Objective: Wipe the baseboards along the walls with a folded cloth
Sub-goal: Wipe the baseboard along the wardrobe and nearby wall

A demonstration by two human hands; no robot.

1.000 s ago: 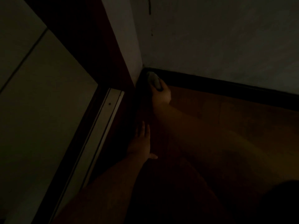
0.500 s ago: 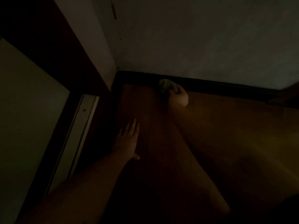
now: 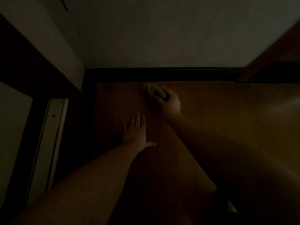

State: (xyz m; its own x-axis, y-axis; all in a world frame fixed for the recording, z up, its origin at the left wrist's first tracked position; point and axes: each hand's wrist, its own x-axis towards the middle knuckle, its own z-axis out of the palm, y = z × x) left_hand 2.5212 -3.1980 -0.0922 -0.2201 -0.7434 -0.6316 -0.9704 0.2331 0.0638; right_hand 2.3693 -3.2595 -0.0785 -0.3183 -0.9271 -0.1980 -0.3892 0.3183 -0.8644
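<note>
The scene is very dim. A dark baseboard (image 3: 186, 73) runs along the foot of the pale far wall (image 3: 162, 38), above a brown wooden floor (image 3: 219, 111). My right hand (image 3: 169, 101) grips a pale folded cloth (image 3: 153, 90), which sits on the floor just below the baseboard, a little apart from it. My left hand (image 3: 136, 132) rests flat on the floor with straight fingers, nearer to me and left of the cloth.
A second stretch of baseboard (image 3: 88, 88) turns the corner at the left. Beside it are a dark door frame (image 3: 27, 69) and a pale sliding track (image 3: 53, 127). A brown wooden piece (image 3: 276, 52) stands at the far right.
My right hand has carried the cloth rightward from the corner along the far baseboard. The view has swung right, and my left hand has shifted along the floor with it.
</note>
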